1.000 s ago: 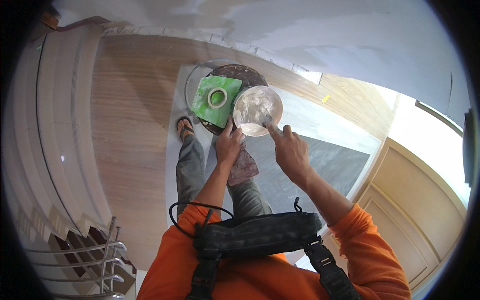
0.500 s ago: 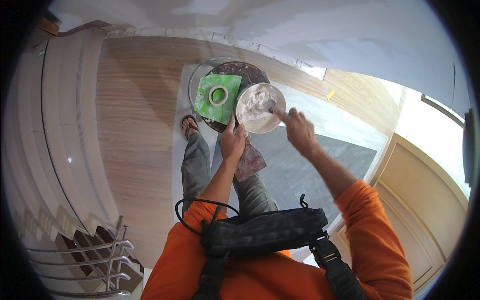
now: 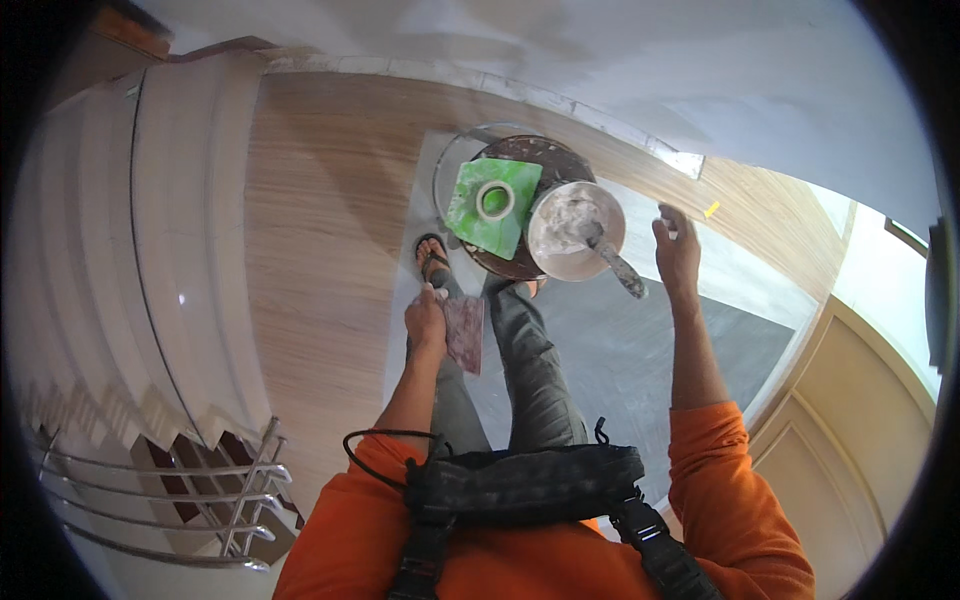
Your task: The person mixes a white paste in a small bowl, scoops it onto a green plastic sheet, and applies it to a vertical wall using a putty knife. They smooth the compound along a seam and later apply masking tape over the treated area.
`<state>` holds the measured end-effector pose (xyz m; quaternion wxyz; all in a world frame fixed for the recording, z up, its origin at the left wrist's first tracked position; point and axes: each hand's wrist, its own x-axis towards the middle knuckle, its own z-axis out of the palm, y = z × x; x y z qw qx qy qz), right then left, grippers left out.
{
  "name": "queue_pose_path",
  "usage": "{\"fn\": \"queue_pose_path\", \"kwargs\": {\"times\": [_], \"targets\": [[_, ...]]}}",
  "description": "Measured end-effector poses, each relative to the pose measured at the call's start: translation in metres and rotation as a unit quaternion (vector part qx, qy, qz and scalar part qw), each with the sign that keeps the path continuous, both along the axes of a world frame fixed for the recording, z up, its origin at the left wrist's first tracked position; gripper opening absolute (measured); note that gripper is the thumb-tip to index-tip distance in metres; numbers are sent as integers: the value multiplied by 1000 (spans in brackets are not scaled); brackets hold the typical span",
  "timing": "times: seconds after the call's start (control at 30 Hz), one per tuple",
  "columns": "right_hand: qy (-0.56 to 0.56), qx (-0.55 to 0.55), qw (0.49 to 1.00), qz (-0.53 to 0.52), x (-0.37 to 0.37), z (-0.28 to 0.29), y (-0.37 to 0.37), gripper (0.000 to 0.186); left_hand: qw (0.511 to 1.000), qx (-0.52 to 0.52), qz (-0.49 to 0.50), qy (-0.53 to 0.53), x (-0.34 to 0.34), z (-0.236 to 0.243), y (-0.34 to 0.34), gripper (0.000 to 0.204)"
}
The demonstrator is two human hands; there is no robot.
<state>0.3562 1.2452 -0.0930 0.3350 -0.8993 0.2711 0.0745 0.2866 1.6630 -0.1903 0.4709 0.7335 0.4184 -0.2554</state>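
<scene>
My left hand (image 3: 427, 322) is closed on a flat, reddish-brown scraper (image 3: 465, 335), held low in front of my leg. To the right of a round bucket, my right hand (image 3: 678, 245) is raised with its fingers apart and nothing in them. White paste (image 3: 568, 218) lies inside the bucket (image 3: 617, 215). A paste-crusted trowel (image 3: 624, 272) rests in it, its handle sticking out over the near right rim. Beside the bucket lies a green, white-smeared board (image 3: 468, 208) with a ring-shaped tape roll (image 3: 510, 200) on top.
A dark round stool top (image 3: 540, 150) bears the board and bucket. Grey sheets (image 3: 570, 340) cover part of the wood floor (image 3: 320, 200). Steps (image 3: 95, 250) and a metal railing (image 3: 240, 490) are at left, a white wall (image 3: 760, 90) ahead, a panelled door (image 3: 840, 400) at right.
My right hand has let go of the trowel and moved right, away from the bucket. My left hand has left the bucket's rim and drawn back with the scraper. The view has shifted.
</scene>
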Motion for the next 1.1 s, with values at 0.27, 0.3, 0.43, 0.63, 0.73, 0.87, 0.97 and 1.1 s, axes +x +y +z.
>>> {"fn": "queue_pose_path", "kwargs": {"times": [0.27,0.3,0.43,0.63,0.73,0.87,0.97,1.1], "targets": [[-33,-99,895,434,92,-18,198,48,978,183,-86,-53,84,17,6,52],[-46,-140,875,462,87,-28,209,48,976,190,-81,-64,90,15,-1,51],[5,-124,889,440,89,-57,204,54,971,206,-76,-92,116,20,-33,48],[-46,-90,932,348,109,-36,152,51,982,140,4,-128,141,13,-66,43],[-5,-33,951,307,117,-29,144,51,966,137,-3,-219,136,1,-70,42],[23,51,984,170,138,-21,128,49,968,63,51,-237,122,-11,-57,38],[60,10,988,139,139,-9,126,47,967,-2,54,-248,109,-7,-33,35],[-35,-76,944,320,131,-9,150,47,924,126,-276,-231,39,-31,66,36]]}}
